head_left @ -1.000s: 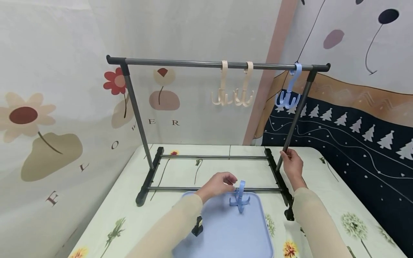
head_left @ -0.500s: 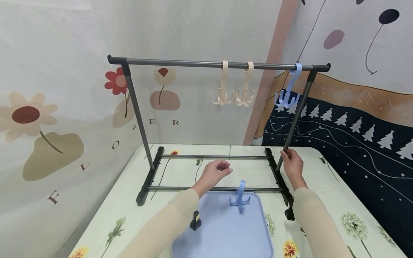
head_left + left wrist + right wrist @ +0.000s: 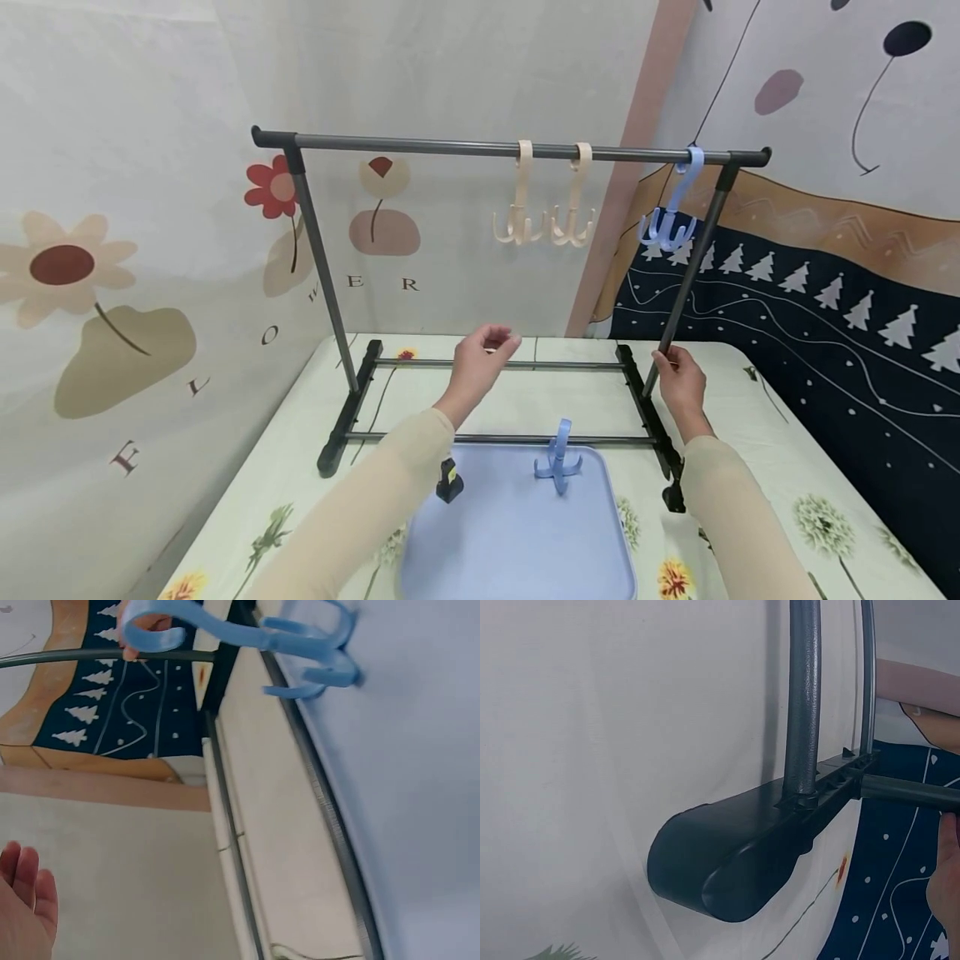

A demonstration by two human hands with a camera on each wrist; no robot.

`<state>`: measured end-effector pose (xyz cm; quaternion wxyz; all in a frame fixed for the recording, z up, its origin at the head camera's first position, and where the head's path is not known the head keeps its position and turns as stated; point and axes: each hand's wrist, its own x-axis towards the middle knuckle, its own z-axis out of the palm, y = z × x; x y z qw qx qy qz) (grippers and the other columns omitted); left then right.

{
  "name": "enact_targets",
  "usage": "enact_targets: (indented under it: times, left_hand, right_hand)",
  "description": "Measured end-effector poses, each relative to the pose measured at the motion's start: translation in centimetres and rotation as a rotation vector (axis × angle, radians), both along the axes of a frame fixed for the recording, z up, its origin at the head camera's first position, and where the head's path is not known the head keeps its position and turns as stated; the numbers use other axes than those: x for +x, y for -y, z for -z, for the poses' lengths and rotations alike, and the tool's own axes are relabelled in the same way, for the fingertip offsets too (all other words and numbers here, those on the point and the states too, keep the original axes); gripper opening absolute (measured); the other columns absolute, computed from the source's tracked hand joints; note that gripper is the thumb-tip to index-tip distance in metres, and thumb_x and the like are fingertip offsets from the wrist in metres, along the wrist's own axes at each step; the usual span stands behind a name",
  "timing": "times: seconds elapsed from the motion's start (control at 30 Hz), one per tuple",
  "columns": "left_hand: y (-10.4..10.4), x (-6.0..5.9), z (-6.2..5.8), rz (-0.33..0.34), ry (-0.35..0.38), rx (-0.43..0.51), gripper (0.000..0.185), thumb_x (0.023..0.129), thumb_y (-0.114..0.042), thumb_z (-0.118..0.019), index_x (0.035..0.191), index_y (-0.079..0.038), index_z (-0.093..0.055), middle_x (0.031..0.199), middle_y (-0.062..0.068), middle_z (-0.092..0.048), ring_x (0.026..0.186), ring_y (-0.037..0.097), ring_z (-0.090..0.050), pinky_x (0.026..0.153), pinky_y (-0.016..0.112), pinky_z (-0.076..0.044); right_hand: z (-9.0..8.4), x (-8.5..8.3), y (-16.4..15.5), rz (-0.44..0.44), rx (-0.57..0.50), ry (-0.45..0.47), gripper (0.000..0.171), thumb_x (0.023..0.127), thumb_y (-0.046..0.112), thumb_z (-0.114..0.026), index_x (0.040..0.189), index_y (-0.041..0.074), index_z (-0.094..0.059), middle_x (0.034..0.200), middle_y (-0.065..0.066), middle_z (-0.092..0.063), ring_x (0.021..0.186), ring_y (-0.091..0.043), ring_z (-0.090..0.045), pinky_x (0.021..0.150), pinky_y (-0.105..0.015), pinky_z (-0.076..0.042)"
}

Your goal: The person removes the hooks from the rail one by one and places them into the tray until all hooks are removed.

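My left hand [image 3: 480,367] is raised in front of the rack's back lower bar, fingers loosely bent and holding nothing. In the left wrist view its fingertips [image 3: 26,874] show at the lower left. My right hand [image 3: 681,383] grips the right post [image 3: 686,283] of the dark metal rack low down, thumb and fingers at the tube. A blue multi-prong hook [image 3: 558,458] lies on the blue tray [image 3: 517,533], its curved top toward the front lower bar. From the top rail [image 3: 405,147] hang two cream hooks [image 3: 520,200] and, near the right end, one blue hook [image 3: 675,200].
The rack's black feet [image 3: 348,417] stand on a flower-print cloth [image 3: 285,517], behind the tray. A patterned curtain [image 3: 450,75] hangs at the back and left, a dark tree-print one [image 3: 810,333] on the right. The left post [image 3: 322,275] rises beyond my left arm.
My left hand has lifted away from beside the blue hook on the tray, moving up and left over the rack's base. The right hand stays at the post.
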<state>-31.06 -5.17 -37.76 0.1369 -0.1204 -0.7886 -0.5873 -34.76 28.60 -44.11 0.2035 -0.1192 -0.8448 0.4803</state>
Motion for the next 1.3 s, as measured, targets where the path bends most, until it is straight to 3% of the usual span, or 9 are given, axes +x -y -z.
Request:
enact_targets:
  times: [0.23,0.57,1.0,1.3]
  left_hand:
    - [0.5,-0.3,-2.8,-0.097,-0.069,0.061,0.029,0.095,-0.031,-0.069,0.115,-0.01,-0.066,0.105,0.001,-0.067,0.097,0.016,-0.061,0.081,0.034,-0.053]
    - [1.0,-1.0,-7.3,-0.184,-0.182,0.111,0.031,0.096,-0.032,-0.067,0.117,-0.008,-0.064,0.106,0.003,-0.066,0.098,0.016,-0.06,0.081,0.033,-0.052]
    - [-0.2,-1.1,-12.3,-0.216,-0.246,0.182,0.029,0.095,-0.026,-0.069,0.117,-0.007,-0.064,0.105,0.004,-0.065,0.097,0.014,-0.061,0.078,0.028,-0.053]
    - [-2.1,-1.2,-15.5,-0.206,-0.301,0.222,0.028,0.096,-0.024,-0.068,0.117,-0.006,-0.063,0.104,0.004,-0.064,0.097,0.012,-0.061,0.081,0.023,-0.053]
  right_hand:
    - [0.1,0.0,0.0,0.0,-0.01,-0.007,0.044,0.105,0.035,-0.048,0.131,0.0,-0.054,0.129,-0.021,-0.059,0.118,-0.035,-0.055,0.1,-0.049,-0.042]
    - [0.1,0.1,0.1,-0.001,-0.011,-0.012,0.047,0.105,0.037,-0.049,0.132,0.0,-0.054,0.129,-0.021,-0.058,0.118,-0.035,-0.054,0.1,-0.05,-0.042]
    - [0.1,0.1,0.1,-0.003,-0.02,-0.016,0.044,0.105,0.034,-0.049,0.132,-0.001,-0.053,0.13,-0.022,-0.058,0.119,-0.036,-0.055,0.101,-0.051,-0.042]
    - [0.0,0.3,0.3,0.007,-0.016,-0.021,0.045,0.105,0.035,-0.05,0.131,-0.001,-0.054,0.129,-0.021,-0.058,0.119,-0.036,-0.055,0.1,-0.05,-0.042]
